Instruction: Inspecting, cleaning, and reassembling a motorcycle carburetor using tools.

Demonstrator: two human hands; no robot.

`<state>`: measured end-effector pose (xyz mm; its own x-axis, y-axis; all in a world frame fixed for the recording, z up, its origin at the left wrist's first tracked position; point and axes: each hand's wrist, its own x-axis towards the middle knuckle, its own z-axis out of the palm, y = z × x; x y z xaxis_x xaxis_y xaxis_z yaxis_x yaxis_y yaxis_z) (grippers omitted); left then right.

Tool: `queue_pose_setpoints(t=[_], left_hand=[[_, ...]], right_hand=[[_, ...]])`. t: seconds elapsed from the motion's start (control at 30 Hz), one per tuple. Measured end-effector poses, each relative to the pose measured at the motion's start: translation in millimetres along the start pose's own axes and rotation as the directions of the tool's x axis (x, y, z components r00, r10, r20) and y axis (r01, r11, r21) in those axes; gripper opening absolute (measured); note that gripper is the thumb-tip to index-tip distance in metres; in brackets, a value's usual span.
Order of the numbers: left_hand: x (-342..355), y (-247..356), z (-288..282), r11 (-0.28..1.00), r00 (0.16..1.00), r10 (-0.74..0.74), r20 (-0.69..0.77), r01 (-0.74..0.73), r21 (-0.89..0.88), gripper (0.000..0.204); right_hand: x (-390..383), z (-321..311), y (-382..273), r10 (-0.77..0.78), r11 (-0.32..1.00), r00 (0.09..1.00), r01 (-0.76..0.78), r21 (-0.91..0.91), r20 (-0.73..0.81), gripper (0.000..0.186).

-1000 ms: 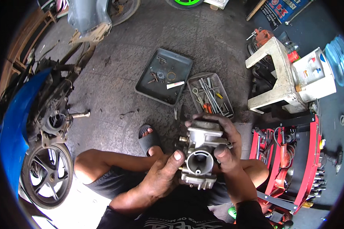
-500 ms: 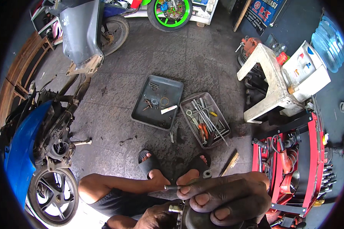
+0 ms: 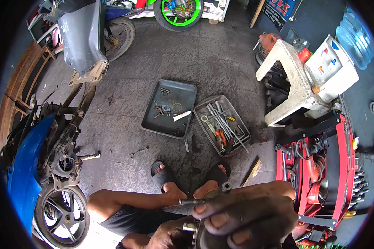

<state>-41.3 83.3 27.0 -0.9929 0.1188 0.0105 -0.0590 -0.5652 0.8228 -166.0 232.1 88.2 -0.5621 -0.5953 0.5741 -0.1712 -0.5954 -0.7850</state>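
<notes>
At the bottom centre I hold a metal carburetor (image 3: 190, 227), mostly hidden by my fingers. My right hand (image 3: 245, 220) is wrapped over it from the right, with dark, grimy fingertips curled over its top. My left hand (image 3: 166, 234) grips it from the lower left. A short tube and a brass-and-silver fitting show between the hands. Beyond my sandalled feet lie a grey parts tray (image 3: 151, 122) with small parts and a tube, and a smaller tray of tools (image 3: 203, 108) with wrenches, rods and screwdrivers.
A dismantled blue motorcycle (image 3: 27, 166) stands at left, a grey scooter panel (image 3: 81, 35) and green-rimmed wheel (image 3: 158, 10) behind. At right are a dirty white stool (image 3: 299, 91), red tool cart (image 3: 343, 157) and blue water jug (image 3: 353, 37). A brush (image 3: 251, 172) lies near my right foot.
My hands and the carburetor have moved lower in view, and my right hand's fingers have come over its top, hiding the bore seen earlier. The view has tilted up toward the wall.
</notes>
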Motion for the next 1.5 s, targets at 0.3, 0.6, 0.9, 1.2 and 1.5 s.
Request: queue_pose_setpoints(t=[0.3,0.6,0.9,1.2,1.5], left_hand=[[12,-19,12,0.946,0.937,-0.142,-0.318,0.034,-0.322,0.090],[9,-27,8,0.898,0.958,-0.103,-0.269,-0.027,-0.440,0.081],[-41,-21,5,1.000,0.999,0.007,-0.049,-0.007,0.003,0.080],[-38,-15,5,0.999,0.999,0.012,0.031,-0.013,0.048,0.080],[-34,-12,9,0.999,0.995,-0.014,0.101,0.009,0.051,0.081]], right_hand=[[0,-38,63,0.324,0.944,0.945,-0.326,-0.053,-0.038,0.091],[-11,-42,71,0.377,0.926,0.926,-0.376,0.013,-0.035,0.092],[-1,-11,21,0.091,0.996,0.969,-0.092,-0.007,0.228,0.063],[16,46,42,-0.657,0.745,0.741,0.609,-0.272,-0.139,0.035],[13,54,32,-0.650,0.738,0.745,0.571,-0.359,-0.150,0.027]])
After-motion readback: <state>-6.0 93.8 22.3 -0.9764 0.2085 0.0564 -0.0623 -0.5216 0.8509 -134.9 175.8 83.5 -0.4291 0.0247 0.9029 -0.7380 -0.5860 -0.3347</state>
